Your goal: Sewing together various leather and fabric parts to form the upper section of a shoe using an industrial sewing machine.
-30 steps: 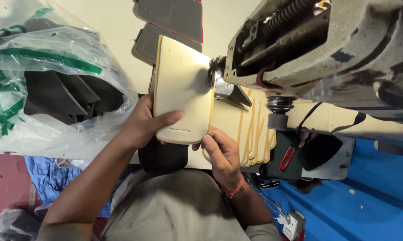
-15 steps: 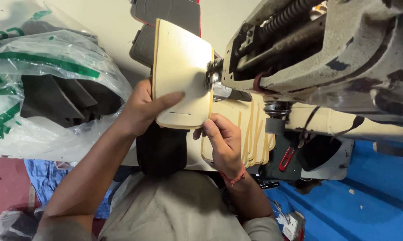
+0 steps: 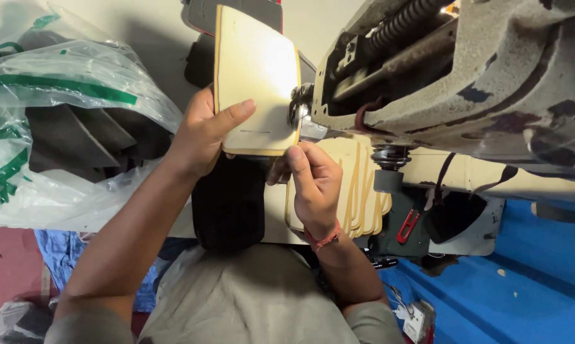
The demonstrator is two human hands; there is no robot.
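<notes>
2 bare hands held a cream-coloured flat piece against the needle area of a grey sewing machine. Fingers of the left hand were curled around its left edge, thumb lying flat across its face. The right hand pinched the lower right corner between thumb and forefinger. Under the hands lay a dark padded piece, and just beside the right hand a stack of cream pieces. Well to the left sat a clear plastic bag of dark parts.
</notes>
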